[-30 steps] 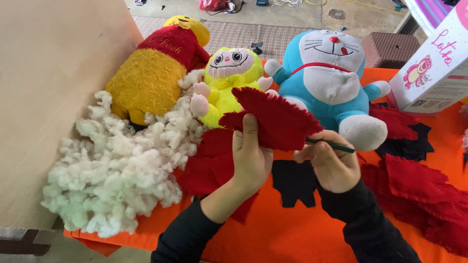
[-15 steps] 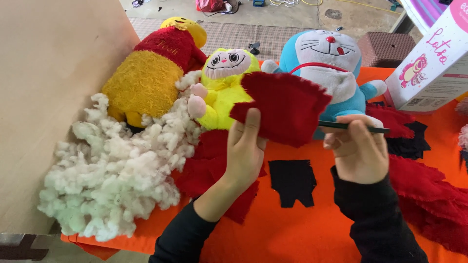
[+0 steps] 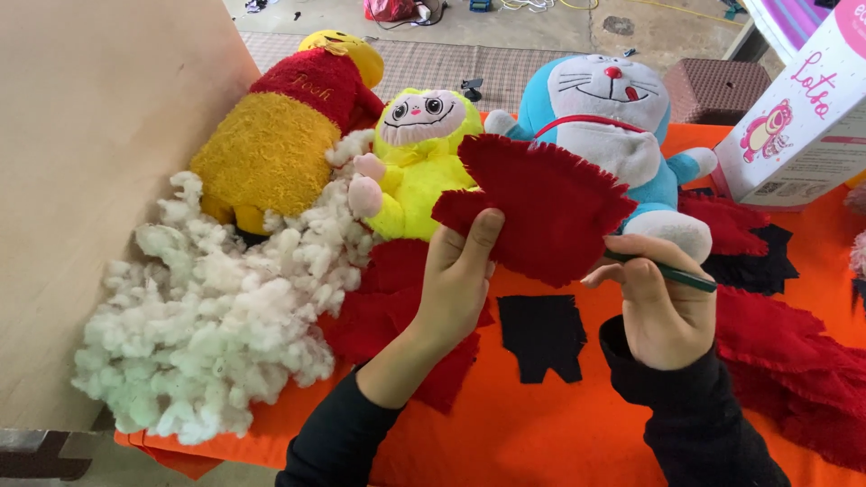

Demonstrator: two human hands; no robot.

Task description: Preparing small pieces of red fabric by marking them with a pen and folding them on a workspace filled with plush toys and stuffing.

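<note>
My left hand (image 3: 456, 280) holds up a red fuzzy fabric piece (image 3: 541, 203) by its lower left edge, thumb on the front. My right hand (image 3: 658, 302) grips a thin dark green stick-like tool (image 3: 681, 275), its far end hidden behind the fabric's right edge. Under the hands lie a black fabric cutout (image 3: 541, 334) and more red fabric pieces (image 3: 388, 307) on the orange tablecloth (image 3: 541, 433).
Behind stand a yellow bear plush in a red shirt (image 3: 280, 126), a small yellow plush (image 3: 419, 153) and a blue-and-white cat plush (image 3: 613, 117). White stuffing (image 3: 216, 307) is heaped at left. A beige board (image 3: 90, 180) is at left, a printed box (image 3: 803, 117) at right, red and black scraps (image 3: 776, 343) beside it.
Both hands have lifted the red fabric higher and slightly to the right. The right hand with the tool has moved right and closer to the fabric's right edge.
</note>
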